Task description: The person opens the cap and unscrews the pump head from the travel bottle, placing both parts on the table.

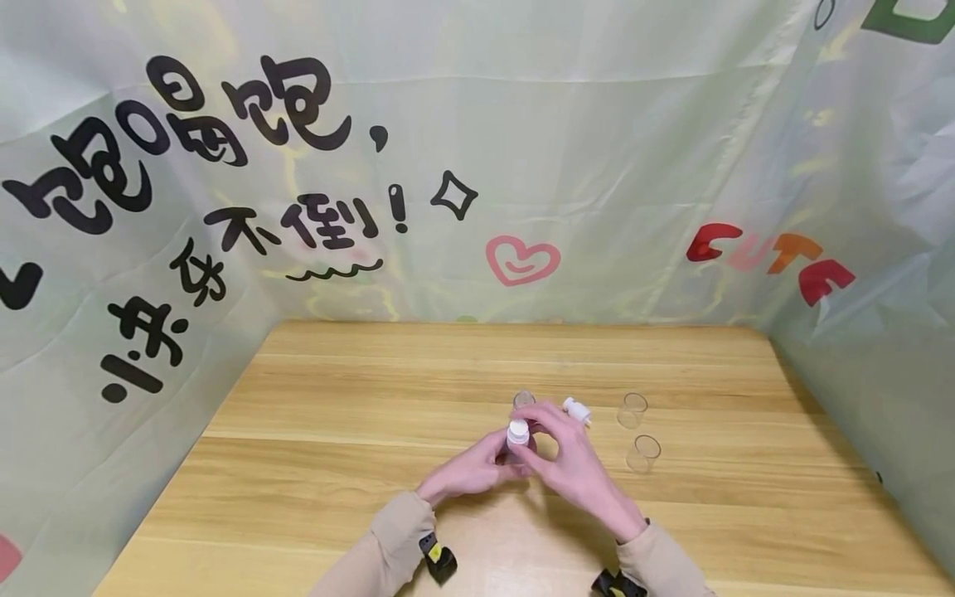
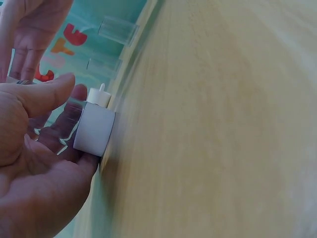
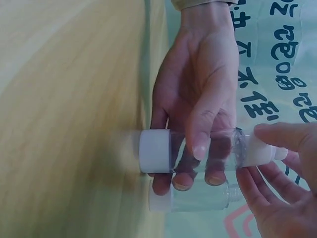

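Upright between both hands is a clear bottle with a white base (image 3: 155, 151) and a white collar-like top (image 3: 257, 149). My left hand (image 1: 477, 469) grips its clear body, fingers wrapped behind and thumb across the front, as the right wrist view shows. With thumb and fingers my right hand (image 1: 570, 458) pinches the white top, seen from above in the head view. Just behind stands a second clear bottle (image 3: 200, 197), its threaded neck bare. A loose white pump top (image 1: 577, 410) rests on the table beyond the right hand's fingers.
Two clear cylindrical covers (image 1: 632, 410) stand on the table to the right of the hands. The wooden table (image 1: 313, 398) meets printed cloth walls (image 1: 597, 166) at the back and on both sides.
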{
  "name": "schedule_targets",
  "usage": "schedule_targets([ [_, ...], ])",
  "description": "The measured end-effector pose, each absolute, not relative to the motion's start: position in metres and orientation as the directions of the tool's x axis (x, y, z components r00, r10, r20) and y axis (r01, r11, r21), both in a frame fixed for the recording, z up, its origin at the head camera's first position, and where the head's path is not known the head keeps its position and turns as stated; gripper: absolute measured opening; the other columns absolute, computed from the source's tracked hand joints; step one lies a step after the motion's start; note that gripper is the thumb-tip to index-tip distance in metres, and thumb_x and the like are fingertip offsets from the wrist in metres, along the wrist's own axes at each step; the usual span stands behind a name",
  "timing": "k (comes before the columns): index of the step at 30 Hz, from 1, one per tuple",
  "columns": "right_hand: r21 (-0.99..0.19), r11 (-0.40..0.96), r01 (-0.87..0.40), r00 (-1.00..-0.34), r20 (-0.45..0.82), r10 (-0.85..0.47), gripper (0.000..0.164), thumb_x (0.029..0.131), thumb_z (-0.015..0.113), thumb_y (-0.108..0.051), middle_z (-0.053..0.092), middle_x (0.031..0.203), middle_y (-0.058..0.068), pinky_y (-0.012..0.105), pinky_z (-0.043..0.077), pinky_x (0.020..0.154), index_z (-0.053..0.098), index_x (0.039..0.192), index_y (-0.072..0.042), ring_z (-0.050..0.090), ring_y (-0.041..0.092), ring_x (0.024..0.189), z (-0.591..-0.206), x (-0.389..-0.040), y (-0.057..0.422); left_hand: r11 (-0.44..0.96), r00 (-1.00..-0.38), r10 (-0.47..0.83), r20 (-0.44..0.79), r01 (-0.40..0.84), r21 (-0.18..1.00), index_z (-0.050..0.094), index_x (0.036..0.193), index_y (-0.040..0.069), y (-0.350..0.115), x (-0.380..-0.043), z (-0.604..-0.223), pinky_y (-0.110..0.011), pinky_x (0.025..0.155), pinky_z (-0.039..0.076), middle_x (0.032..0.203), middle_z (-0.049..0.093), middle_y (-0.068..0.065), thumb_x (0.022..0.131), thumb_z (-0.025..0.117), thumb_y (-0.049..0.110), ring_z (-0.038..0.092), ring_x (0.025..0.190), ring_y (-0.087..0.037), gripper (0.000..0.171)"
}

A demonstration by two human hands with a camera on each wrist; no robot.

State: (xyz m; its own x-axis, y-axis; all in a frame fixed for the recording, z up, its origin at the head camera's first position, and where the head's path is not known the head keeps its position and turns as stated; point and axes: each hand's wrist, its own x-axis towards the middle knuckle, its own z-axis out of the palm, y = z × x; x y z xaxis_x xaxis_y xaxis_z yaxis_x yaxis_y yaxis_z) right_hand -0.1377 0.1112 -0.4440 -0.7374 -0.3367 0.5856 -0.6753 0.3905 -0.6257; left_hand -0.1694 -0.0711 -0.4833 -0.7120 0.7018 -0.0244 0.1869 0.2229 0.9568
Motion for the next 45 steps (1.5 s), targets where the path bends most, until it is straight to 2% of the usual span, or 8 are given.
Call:
schedule_targets([
  [4, -0.615, 0.403, -0.678, -0.735, 0.588, -0.338, 0.047, 0.076, 0.079, 0.007, 0.07, 0.115, 0.008, 0.033, 0.059, 0.092, 0.067, 0.12, -0.004, 0.067, 0.024, 0.106, -0.4442, -0.1376, 0.1115, 0.224, -0.71, 0.704, -0.018, 0.198, 0.954, 0.05, 0.14, 0.002, -0.0714, -0.1694, -0.4833, -0.023, 0.102, 0.046, 0.128, 0.061, -0.014, 0.094, 0.064, 0.006, 0.058, 0.11, -0.009, 0.048],
  [6, -0.618, 0.406, -0.673, -0.738, 0.589, -0.329, 0.05, 0.075, 0.08, 0.005, 0.069, 0.117, 0.007, 0.032, 0.058, 0.093, 0.066, 0.122, -0.006, 0.066, 0.021, 0.106, -0.4447, -0.1376, 0.1117, 0.222, -0.709, 0.705, -0.018, 0.197, 0.955, 0.049, 0.14, 0.001, -0.0715, -0.1694, -0.4833, -0.023, 0.102, 0.047, 0.124, 0.062, -0.015, 0.094, 0.064, 0.005, 0.059, 0.109, -0.009, 0.048],
  [13, -0.611, 0.408, -0.679, -0.732, 0.604, -0.314, 0.052, 0.071, 0.083, 0.006, 0.068, 0.109, 0.005, 0.026, 0.059, 0.085, 0.065, 0.119, -0.004, 0.064, 0.016, 0.097, -0.4465, -0.1382, 0.1101, 0.213, -0.71, 0.703, -0.022, 0.181, 0.96, 0.036, 0.155, 0.011, -0.0711, -0.1688, -0.4832, -0.028, 0.117, 0.038, 0.151, 0.051, -0.012, 0.094, 0.064, 0.005, 0.051, 0.137, -0.022, 0.068],
  [16, -0.613, 0.399, -0.682, -0.731, 0.598, -0.329, 0.051, 0.072, 0.081, 0.01, 0.07, 0.111, 0.007, 0.03, 0.06, 0.088, 0.065, 0.119, -0.003, 0.066, 0.021, 0.1, -0.4461, -0.138, 0.1107, 0.218, -0.713, 0.701, -0.022, 0.186, 0.958, 0.039, 0.153, 0.01, -0.0709, -0.1687, -0.4828, -0.026, 0.114, 0.039, 0.147, 0.054, -0.012, 0.094, 0.064, 0.007, 0.054, 0.131, -0.019, 0.064],
  [20, -0.618, 0.385, -0.685, -0.728, 0.595, -0.34, 0.054, 0.073, 0.08, 0.009, 0.069, 0.116, 0.009, 0.034, 0.059, 0.092, 0.064, 0.123, -0.004, 0.066, 0.024, 0.105, -0.4458, -0.1377, 0.1125, 0.218, -0.713, 0.701, -0.013, 0.197, 0.956, 0.048, 0.142, 0.004, -0.0709, -0.1692, -0.4824, -0.025, 0.107, 0.044, 0.128, 0.062, -0.016, 0.094, 0.064, 0.006, 0.059, 0.116, -0.015, 0.051],
  [27, -0.643, 0.376, -0.667, -0.745, 0.593, -0.306, 0.049, 0.073, 0.082, 0.007, 0.068, 0.106, 0.006, 0.028, 0.06, 0.082, 0.065, 0.118, -0.003, 0.062, 0.014, 0.095, -0.4472, -0.1376, 0.1127, 0.208, -0.702, 0.712, -0.015, 0.19, 0.959, 0.037, 0.154, 0.012, -0.0701, -0.1698, -0.4828, -0.028, 0.118, 0.036, 0.156, 0.046, -0.009, 0.096, 0.064, 0.009, 0.048, 0.141, -0.024, 0.065],
  [36, -0.662, 0.341, -0.667, -0.744, 0.574, -0.342, 0.052, 0.076, 0.079, 0.009, 0.069, 0.116, 0.012, 0.035, 0.059, 0.094, 0.063, 0.124, -0.002, 0.067, 0.022, 0.103, -0.4454, -0.1374, 0.1149, 0.223, -0.708, 0.705, -0.031, 0.18, 0.958, 0.047, 0.143, 0.002, -0.0713, -0.1691, -0.483, -0.022, 0.105, 0.045, 0.131, 0.061, -0.017, 0.096, 0.064, 0.009, 0.059, 0.116, -0.012, 0.051],
  [45, -0.66, 0.362, -0.658, -0.753, 0.582, -0.307, 0.048, 0.075, 0.082, 0.006, 0.069, 0.107, 0.005, 0.03, 0.06, 0.086, 0.065, 0.118, -0.004, 0.064, 0.016, 0.096, -0.4461, -0.138, 0.1121, 0.225, -0.716, 0.697, -0.038, 0.167, 0.96, 0.041, 0.151, 0.009, -0.0702, -0.169, -0.4822, -0.024, 0.111, 0.042, 0.146, 0.055, -0.013, 0.095, 0.065, 0.008, 0.056, 0.129, -0.019, 0.061],
])
